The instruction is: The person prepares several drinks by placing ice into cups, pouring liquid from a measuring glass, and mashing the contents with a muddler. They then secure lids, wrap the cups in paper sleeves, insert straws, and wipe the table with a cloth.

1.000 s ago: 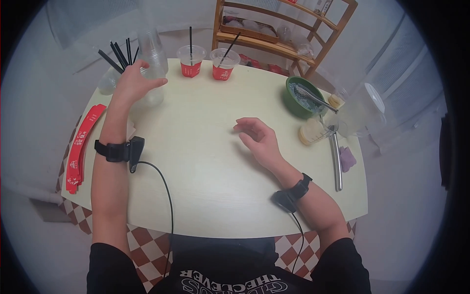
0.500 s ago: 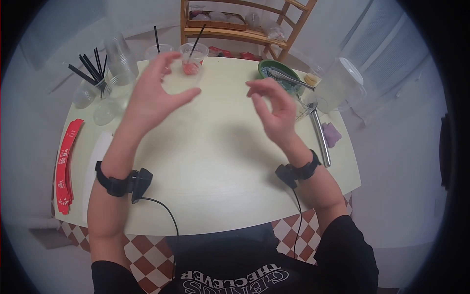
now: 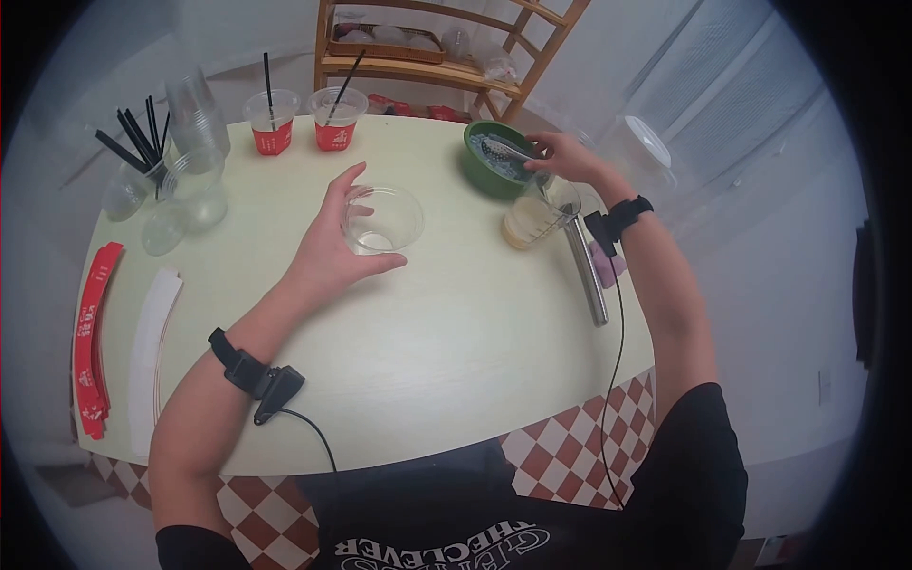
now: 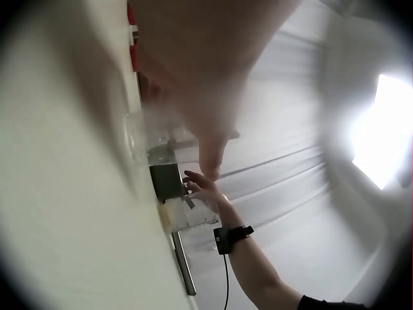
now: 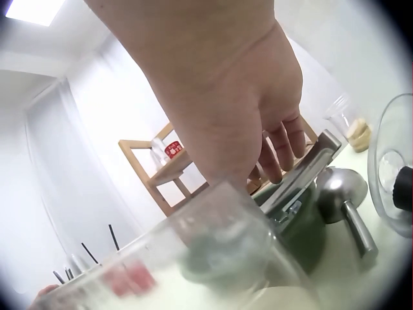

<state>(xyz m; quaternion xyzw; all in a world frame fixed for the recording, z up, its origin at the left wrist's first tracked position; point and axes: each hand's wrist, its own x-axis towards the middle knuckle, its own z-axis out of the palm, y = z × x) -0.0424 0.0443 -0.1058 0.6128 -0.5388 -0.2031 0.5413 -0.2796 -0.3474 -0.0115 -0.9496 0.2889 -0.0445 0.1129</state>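
My left hand [image 3: 328,233] grips a clear plastic cup [image 3: 394,228] above the middle of the table, fingers and thumb around its side. In the left wrist view the cup [image 4: 133,139] shows pale and blurred. My right hand [image 3: 570,157] is at the handle of a slotted spoon [image 3: 503,150], which lies in a green bowl [image 3: 489,176]. Its thumb and fingers straddle the handle with a gap; the right wrist view shows the fingers [image 5: 281,152] hanging loosely beside the handle. Just below this hand stands a clear measuring jug [image 3: 537,218] with pale yellow contents.
Two red-sleeved cups [image 3: 332,133] with black straws stand at the back. At the left are stacked clear cups [image 3: 198,119], black straws [image 3: 142,138] and red paper sleeves [image 3: 93,332]. A steel-handled tool [image 3: 586,275], purple cloth [image 3: 608,266] and white-lidded container [image 3: 641,147] sit at the right.
My left hand has brought the clear cup from the stack at the left to the table's middle. My right hand has moved right and forward to the spoon handle. The head view has shifted.
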